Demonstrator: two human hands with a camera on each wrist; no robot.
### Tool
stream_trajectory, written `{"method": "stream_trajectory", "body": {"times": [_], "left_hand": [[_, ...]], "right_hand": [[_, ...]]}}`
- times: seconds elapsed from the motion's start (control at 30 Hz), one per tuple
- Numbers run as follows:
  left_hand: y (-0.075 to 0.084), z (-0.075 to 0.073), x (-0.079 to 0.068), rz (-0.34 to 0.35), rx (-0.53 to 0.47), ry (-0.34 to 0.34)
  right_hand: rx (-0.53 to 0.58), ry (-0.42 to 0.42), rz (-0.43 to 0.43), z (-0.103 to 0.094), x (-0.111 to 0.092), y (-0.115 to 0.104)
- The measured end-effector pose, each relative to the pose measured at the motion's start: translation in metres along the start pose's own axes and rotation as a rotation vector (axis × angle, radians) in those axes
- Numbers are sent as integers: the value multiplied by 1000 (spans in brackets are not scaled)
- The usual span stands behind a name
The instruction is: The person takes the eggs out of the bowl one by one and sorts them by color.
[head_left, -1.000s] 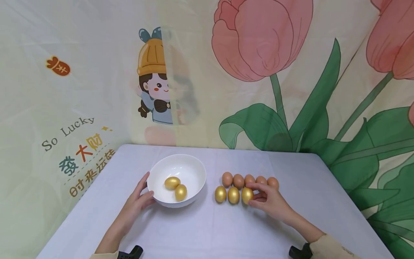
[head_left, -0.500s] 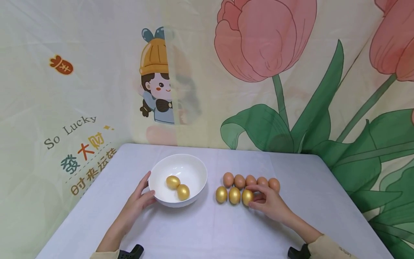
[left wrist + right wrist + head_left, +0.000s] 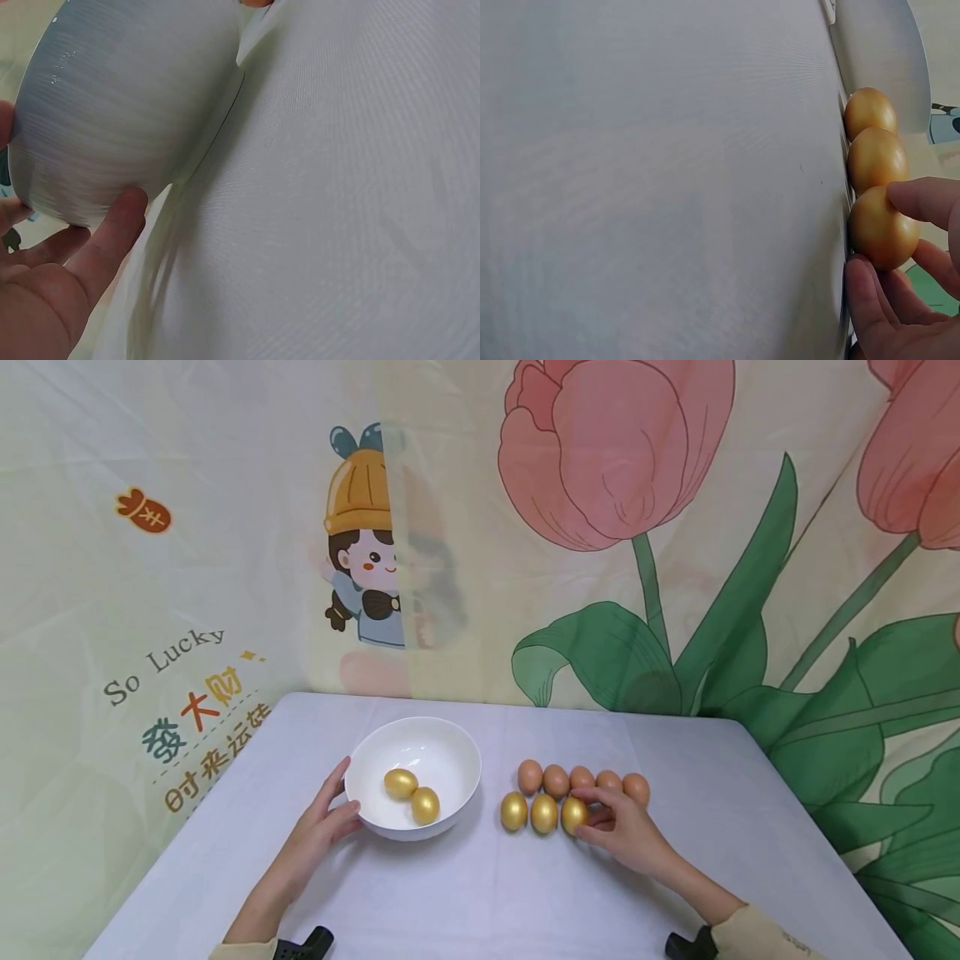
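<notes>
On the table's left half stands a white bowl [image 3: 459,760] with two golden eggs lying in it, one farther back [image 3: 401,783] and one nearer [image 3: 425,807]. My left hand [image 3: 318,831] holds the bowl by its left side; the left wrist view has fingers [image 3: 120,217] against its outer wall. To the right, three golden eggs stand in a row. My right hand [image 3: 626,831] pinches the rightmost golden egg [image 3: 573,816] between thumb and fingers, and it still seems to rest on the table. Beside it are the middle golden egg [image 3: 543,813] and the left one [image 3: 513,812].
Behind the golden row lies a row of several brown eggs [image 3: 556,780], partly covered by my right hand. A white cloth covers the table [image 3: 480,893]. A printed backdrop [image 3: 450,527] with tulips hangs behind its far edge.
The head view has shifted slightly. Inside the bowl the golden eggs have rocked a little. Both hands keep their holds, the right one on the same golden egg.
</notes>
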State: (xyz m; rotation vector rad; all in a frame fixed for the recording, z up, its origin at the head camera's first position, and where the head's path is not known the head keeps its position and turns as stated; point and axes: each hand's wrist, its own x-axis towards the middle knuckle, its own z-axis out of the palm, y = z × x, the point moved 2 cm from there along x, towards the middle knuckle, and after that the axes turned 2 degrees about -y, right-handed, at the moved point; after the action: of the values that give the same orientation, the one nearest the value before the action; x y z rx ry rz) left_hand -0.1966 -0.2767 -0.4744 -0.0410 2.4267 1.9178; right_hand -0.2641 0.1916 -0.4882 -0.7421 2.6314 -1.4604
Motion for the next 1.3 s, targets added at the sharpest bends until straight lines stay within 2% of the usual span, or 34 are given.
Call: {"method": "stream_trajectory", "body": {"times": [0.4, 0.73, 0.83, 1.0, 1.3], "left_hand": [[-1, 0, 0, 6, -2, -1], [1, 0, -1, 10, -7, -4], [1, -1, -1, 10, -5, -3], [1, -2, -2, 9, -7, -5], [-1, -2, -1, 8, -10, -10]], "right_hand": [[11, -3, 15, -4, -3, -2], [-141, 32, 84, -20, -11, -20], [-174, 35, 51, -27, -12, -31], [-205, 33, -52, -30, -8, -54], [-201, -18, -212, -21, 13, -101]]}}
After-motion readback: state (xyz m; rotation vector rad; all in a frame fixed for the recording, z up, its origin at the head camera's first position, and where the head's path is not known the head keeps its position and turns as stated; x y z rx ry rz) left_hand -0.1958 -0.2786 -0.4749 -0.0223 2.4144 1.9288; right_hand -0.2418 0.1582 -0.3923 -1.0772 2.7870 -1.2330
